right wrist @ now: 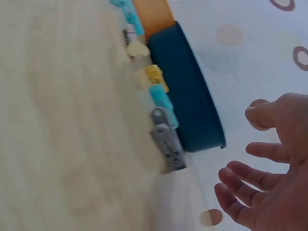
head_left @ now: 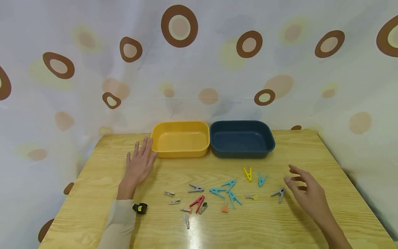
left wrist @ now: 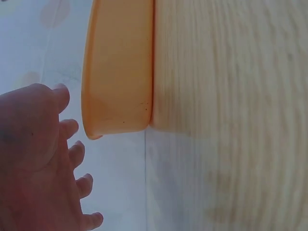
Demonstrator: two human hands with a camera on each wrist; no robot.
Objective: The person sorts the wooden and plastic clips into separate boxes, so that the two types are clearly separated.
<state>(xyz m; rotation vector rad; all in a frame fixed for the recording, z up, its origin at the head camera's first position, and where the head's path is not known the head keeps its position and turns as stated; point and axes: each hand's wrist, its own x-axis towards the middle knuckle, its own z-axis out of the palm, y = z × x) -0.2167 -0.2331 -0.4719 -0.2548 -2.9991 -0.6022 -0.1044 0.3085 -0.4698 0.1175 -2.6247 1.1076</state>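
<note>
My left hand (head_left: 140,164), fingers spread, hovers by the left end of the yellow bin (head_left: 181,154); whether it touches the rim I cannot tell. On the right, my right hand (head_left: 308,193) hangs above the table with loosely bent fingers and nothing in them. Nearest to it lies a grey clothespin (head_left: 279,194), also in the right wrist view. Further left are a light-blue clothespin (head_left: 262,180), a yellow clothespin (head_left: 248,174) and a wooden clothespin with a yellow heart (head_left: 251,196). A red clothespin (head_left: 197,203) lies mid-table among several blue, grey and small wooden ones.
A dark blue bin (head_left: 242,153) stands against the yellow one at the table's back edge. Behind hangs a white patterned curtain (head_left: 199,76). The wooden table (head_left: 242,228) carries the scattered clothespins. A black wrist device (head_left: 140,208) sits at the left sleeve.
</note>
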